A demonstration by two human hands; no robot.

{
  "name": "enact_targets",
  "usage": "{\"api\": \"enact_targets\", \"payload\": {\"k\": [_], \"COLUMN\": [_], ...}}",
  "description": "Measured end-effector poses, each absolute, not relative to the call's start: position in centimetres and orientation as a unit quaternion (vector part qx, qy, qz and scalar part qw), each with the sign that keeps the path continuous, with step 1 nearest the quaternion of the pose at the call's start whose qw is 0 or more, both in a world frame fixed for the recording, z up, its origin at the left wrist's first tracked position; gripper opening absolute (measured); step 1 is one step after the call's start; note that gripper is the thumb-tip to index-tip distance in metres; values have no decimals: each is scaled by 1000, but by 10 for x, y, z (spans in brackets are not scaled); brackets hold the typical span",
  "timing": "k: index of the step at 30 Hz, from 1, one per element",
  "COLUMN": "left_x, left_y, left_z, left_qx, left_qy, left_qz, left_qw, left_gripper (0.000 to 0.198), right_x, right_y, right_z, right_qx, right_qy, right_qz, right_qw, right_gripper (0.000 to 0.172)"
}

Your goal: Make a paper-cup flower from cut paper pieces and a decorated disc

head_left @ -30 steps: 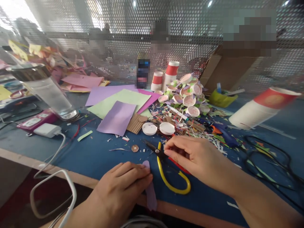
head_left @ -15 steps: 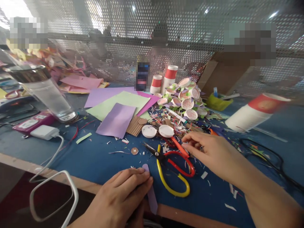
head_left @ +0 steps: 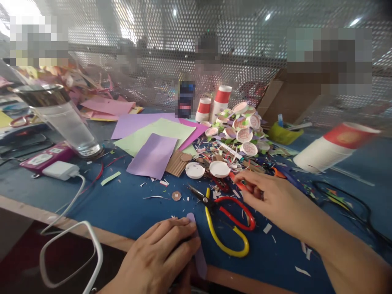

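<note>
At the table's front edge my left hand [head_left: 162,247] is closed over a narrow purple paper strip [head_left: 200,261], fingers together on top of it; the thumb is mostly hidden. My right hand [head_left: 266,190] pinches a slim red object [head_left: 238,179], perhaps a tool handle; the fingers cover much of it. Between my hands lie scissors [head_left: 206,201] with one red and one yellow handle, blades pointing away to the left. Just beyond them are two round white paper pieces [head_left: 195,170] with raised rims. A small brown disc [head_left: 176,196] rests left of the blades.
Purple paper [head_left: 153,155] and green paper [head_left: 143,136] lie beyond my left hand. Behind the scraps are a heap of decorated paper rounds [head_left: 244,134] and stacked paper cups [head_left: 324,153]. A glass of water [head_left: 73,126] and a white cable [head_left: 98,249] are on the left.
My right hand has closed on the red object and raised it off the scissors' handle, pulling it slightly away. My left hand stays on the purple strip. The whole view has shifted slightly.
</note>
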State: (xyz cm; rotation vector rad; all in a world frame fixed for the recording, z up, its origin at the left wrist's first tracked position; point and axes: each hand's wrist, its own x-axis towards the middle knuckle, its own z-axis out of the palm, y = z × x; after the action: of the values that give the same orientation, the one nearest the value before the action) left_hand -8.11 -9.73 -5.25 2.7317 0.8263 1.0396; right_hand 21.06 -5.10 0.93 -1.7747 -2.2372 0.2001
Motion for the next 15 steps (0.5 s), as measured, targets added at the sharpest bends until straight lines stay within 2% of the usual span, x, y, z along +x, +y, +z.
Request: {"api": "enact_targets", "payload": {"k": [9,15], "left_x": [-83,-85], "left_y": [-92,-98], "left_z": [-51,-54], "left_qx": [899,911], "left_qy": [264,271], "left_qz": [348,306], "left_qw": [24,61], "left_gripper": [31,39], "right_x": [215,211], "right_y": [-85,-111], "right_z": [9,-7], "right_qx": [-586,-578], "right_qy": [-779,-773], "right_qz": [89,91], "right_qw": [205,245], "right_gripper": [26,21]}}
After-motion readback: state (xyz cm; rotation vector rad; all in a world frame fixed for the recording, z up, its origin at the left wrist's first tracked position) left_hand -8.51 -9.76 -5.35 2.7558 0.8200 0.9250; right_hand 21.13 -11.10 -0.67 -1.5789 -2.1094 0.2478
